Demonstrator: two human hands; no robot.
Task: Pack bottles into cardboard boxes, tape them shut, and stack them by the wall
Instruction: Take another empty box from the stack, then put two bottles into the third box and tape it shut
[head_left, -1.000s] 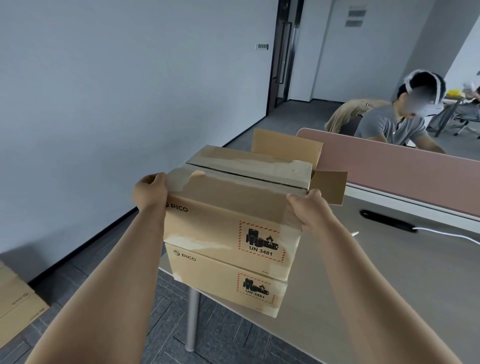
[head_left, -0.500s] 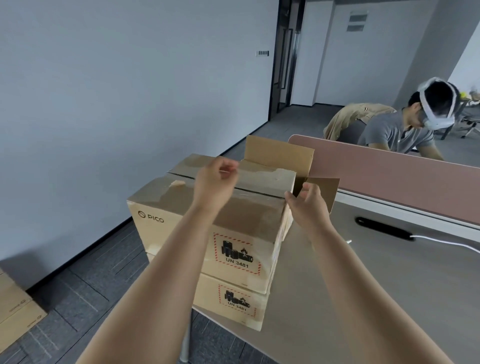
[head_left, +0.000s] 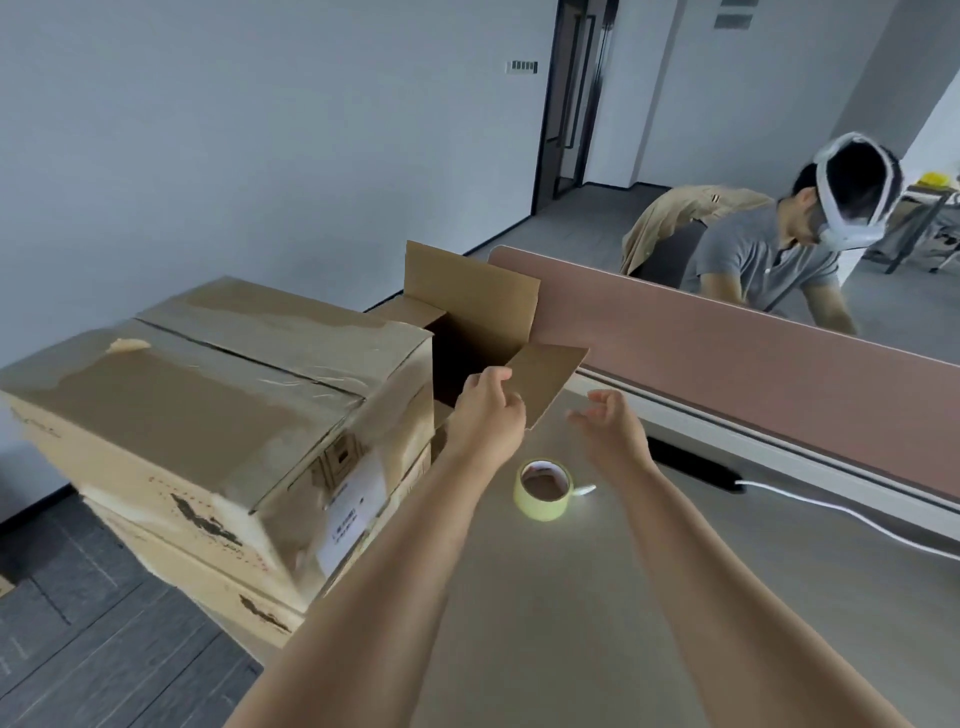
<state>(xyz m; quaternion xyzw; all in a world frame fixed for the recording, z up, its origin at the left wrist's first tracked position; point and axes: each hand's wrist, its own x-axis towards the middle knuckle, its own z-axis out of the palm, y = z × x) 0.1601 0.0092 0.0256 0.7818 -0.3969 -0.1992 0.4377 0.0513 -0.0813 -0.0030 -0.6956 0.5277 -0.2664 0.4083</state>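
A tape roll (head_left: 543, 488) is lying on the grey worktop (head_left: 571, 623) between the forearms. Beyond it, the left hand (head_left: 488, 410) is pinching a flap of the open box (head_left: 470, 306). The right hand (head_left: 613, 431) is hovering, fingers loosely spread, holding nothing. Two taped boxes (head_left: 208, 395) are sitting stacked just left. Farther back, a pink divider (head_left: 727, 353) is crossing the worktop, and a pale wall (head_left: 208, 130) is lining the left side.

Two stacked boxes (head_left: 208, 405) wall off the left edge of the table (head_left: 597, 597), and the open box (head_left: 467, 291) behind them spreads a side flap (head_left: 550, 379) over it. The pink divider (head_left: 753, 343) closes the far side. Room to pass lies between the tape roll (head_left: 543, 488) and the white cable (head_left: 831, 514).
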